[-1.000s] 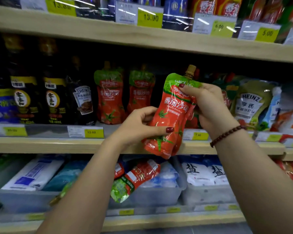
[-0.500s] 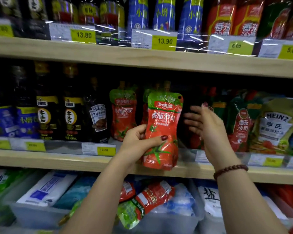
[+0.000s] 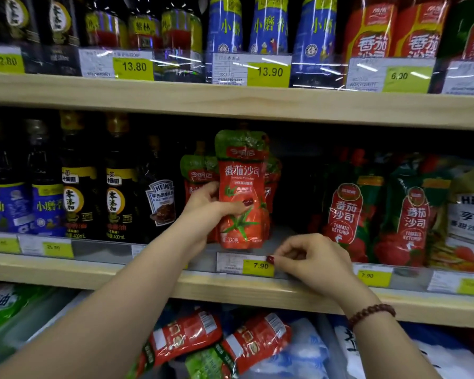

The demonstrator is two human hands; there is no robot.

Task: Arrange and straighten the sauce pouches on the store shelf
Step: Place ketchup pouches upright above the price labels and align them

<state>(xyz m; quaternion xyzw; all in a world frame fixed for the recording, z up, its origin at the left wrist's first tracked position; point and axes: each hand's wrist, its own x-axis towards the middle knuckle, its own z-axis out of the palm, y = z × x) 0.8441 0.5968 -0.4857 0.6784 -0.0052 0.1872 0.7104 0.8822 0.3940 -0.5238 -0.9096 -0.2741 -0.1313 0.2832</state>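
honestly, left hand (image 3: 211,205) fingers pinching the ketchup pouch (image 3: 242,192); right hand (image 3: 309,258) curled, empty. set it flat-bottomed, label forward, before releasing.

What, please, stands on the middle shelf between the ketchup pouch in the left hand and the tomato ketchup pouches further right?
In the head view, nothing stands between the held ketchup pouch and the tomato ketchup pouches: only a dark, empty gap of shelf.
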